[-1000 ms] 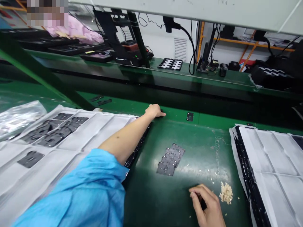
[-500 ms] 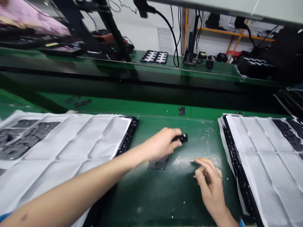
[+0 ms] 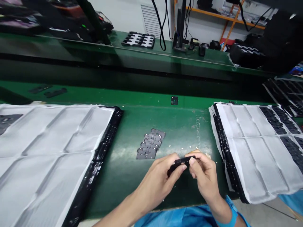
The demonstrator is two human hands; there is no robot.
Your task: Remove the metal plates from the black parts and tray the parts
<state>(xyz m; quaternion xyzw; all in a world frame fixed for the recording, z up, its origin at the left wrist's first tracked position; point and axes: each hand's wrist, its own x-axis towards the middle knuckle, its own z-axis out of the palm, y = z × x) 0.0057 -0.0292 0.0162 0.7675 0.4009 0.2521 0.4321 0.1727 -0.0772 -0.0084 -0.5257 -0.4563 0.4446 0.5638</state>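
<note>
A slim black plastic part [image 3: 180,161] is held edge-on just above the front of the green bench. Its left end sits between the thumb and fingers of my left hand [image 3: 161,176]. At the other end, my right hand [image 3: 205,175] pinches it with thumb and forefinger, and the fingers hide some of its surface. Beyond my left hand, several dark flat plates [image 3: 150,145] lie overlapping in a slanted row on the bench. Small pale bits [image 3: 208,155] are scattered just behind my right hand.
White-lined trays stand on both sides: the left tray [image 3: 55,134] and the right tray [image 3: 247,154], which has dark plates in its far compartments. A single small plate [image 3: 174,100] lies further back. Behind the dark channel, a black-and-white tray [image 3: 139,40] rests on the rear ledge.
My left hand has come back toward me with the black part, uncovering the row of plates. My right hand, empty before, has closed on the part's right end. The view has shifted.
</note>
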